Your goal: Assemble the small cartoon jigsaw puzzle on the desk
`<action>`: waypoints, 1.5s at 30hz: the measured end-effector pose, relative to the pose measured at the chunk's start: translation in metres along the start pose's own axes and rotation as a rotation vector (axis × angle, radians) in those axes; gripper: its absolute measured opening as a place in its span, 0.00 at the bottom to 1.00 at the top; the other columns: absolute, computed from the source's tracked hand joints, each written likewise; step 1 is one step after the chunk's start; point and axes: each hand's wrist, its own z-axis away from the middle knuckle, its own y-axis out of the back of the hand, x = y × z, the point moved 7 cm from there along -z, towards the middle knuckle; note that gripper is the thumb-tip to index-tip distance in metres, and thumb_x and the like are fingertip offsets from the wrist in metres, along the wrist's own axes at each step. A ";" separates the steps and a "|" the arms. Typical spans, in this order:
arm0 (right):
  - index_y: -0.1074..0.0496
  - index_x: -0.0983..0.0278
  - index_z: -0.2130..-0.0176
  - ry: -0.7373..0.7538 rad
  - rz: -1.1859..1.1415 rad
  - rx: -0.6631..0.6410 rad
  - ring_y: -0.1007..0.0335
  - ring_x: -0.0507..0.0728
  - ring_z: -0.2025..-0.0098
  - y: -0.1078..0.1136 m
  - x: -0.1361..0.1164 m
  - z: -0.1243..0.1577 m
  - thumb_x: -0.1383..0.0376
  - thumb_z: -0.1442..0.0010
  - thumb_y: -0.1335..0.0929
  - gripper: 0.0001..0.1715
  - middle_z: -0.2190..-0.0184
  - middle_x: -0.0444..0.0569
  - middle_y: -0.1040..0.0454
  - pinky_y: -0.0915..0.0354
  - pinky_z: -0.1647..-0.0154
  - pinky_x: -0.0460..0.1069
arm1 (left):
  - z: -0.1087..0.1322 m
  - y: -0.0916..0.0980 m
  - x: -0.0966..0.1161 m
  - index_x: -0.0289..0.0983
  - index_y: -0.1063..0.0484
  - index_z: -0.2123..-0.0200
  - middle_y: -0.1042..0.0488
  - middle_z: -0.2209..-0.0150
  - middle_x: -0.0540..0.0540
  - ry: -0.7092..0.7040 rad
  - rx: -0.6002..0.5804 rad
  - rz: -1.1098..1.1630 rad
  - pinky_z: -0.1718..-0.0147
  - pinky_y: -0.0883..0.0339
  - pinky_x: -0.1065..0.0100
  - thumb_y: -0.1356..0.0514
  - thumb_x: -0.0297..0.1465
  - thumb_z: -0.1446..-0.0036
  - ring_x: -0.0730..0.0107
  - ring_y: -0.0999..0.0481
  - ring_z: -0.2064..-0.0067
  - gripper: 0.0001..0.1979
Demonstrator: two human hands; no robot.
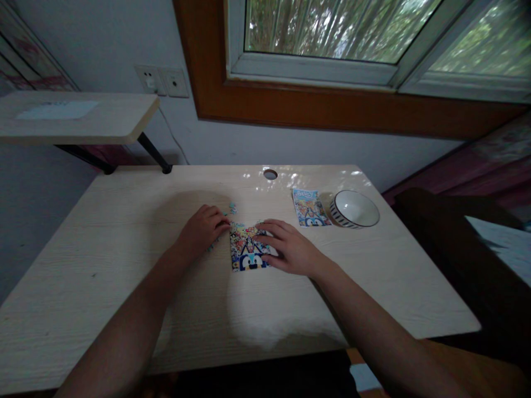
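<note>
A partly assembled jigsaw puzzle (251,255) lies flat on the table, with a blue cartoon dog's face along its lower edge and an uneven upper edge. My left hand (204,226) is closed, its fingertips pinched together at the puzzle's upper left side. Whatever they hold is too small or hidden to see. Several loose puzzle pieces (232,208) lie just beyond these fingers, and more peek out under the hand. Across the puzzle's right side rests my right hand (292,249), open, its fingers apart and covering part of the picture.
A printed picture sheet (311,208) with the same dog lies behind my right hand, beside a white bowl (357,209) with a striped outside. A round cable hole (270,174) is near the table's back edge. On the left, a raised shelf (120,119) stands on dark legs.
</note>
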 end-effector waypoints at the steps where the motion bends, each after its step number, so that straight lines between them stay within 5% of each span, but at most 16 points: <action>1: 0.30 0.53 0.35 0.000 0.002 -0.003 0.36 0.68 0.32 0.000 0.000 0.000 0.55 0.34 0.28 0.30 0.36 0.54 0.28 0.34 0.34 0.69 | 0.000 0.000 0.000 0.38 0.21 0.58 0.22 0.58 0.44 -0.003 -0.002 -0.001 0.49 0.34 0.55 0.39 0.35 0.29 0.58 0.28 0.54 0.09; 13: 0.31 0.53 0.34 -0.006 0.016 -0.026 0.37 0.69 0.32 -0.001 0.001 0.000 0.54 0.33 0.29 0.31 0.35 0.54 0.29 0.35 0.34 0.69 | 0.000 0.003 0.006 0.37 0.21 0.56 0.23 0.58 0.43 -0.032 0.009 0.001 0.49 0.33 0.55 0.42 0.34 0.28 0.57 0.29 0.55 0.10; 20: 0.30 0.54 0.35 -0.004 0.005 -0.015 0.36 0.69 0.33 0.000 0.000 -0.001 0.55 0.33 0.28 0.30 0.36 0.55 0.29 0.35 0.34 0.68 | 0.007 0.002 0.009 0.43 0.21 0.43 0.23 0.51 0.41 -0.184 -0.006 -0.016 0.47 0.32 0.55 0.45 0.23 0.30 0.58 0.29 0.51 0.19; 26: 0.30 0.56 0.35 -0.005 0.009 -0.026 0.37 0.69 0.32 -0.001 0.000 -0.001 0.54 0.33 0.29 0.30 0.35 0.55 0.30 0.36 0.33 0.68 | 0.010 0.003 0.009 0.46 0.20 0.45 0.22 0.51 0.42 -0.259 0.002 -0.071 0.49 0.31 0.57 0.43 0.23 0.31 0.59 0.29 0.51 0.19; 45: 0.31 0.56 0.35 0.001 0.012 -0.033 0.37 0.68 0.33 -0.001 0.001 0.000 0.54 0.32 0.29 0.30 0.36 0.55 0.30 0.36 0.33 0.68 | 0.013 -0.003 0.001 0.52 0.20 0.43 0.24 0.45 0.42 -0.205 -0.050 -0.070 0.44 0.33 0.51 0.43 0.19 0.35 0.55 0.31 0.46 0.26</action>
